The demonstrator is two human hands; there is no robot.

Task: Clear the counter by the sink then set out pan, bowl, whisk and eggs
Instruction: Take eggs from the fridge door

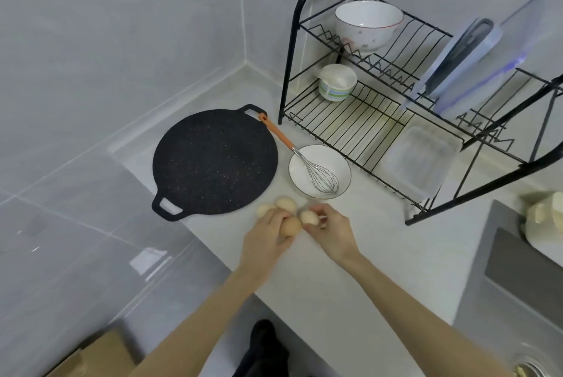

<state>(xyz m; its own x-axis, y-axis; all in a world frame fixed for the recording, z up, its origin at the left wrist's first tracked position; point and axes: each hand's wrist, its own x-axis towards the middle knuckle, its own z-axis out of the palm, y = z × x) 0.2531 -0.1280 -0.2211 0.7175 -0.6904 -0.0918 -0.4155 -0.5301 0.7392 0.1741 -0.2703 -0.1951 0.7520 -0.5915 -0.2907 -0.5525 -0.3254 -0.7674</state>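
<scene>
Just in front of the bowl, the left hand curls round a brown egg and the right hand pinches a pale egg. Two loose eggs lie beside them. Let go carelessly, any could roll off the counter. The whisk rests in the bowl, the pan left of it.

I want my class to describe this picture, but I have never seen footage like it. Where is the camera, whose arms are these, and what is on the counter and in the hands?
There is no machine here. The camera sits on a person's head and looks down at their own arms. On the pale counter lie a black pan, a white bowl with a whisk resting in it, and two loose eggs. The left hand holds a brown egg. The right hand pinches a pale egg. Behind them stands a wire dish rack.
</scene>
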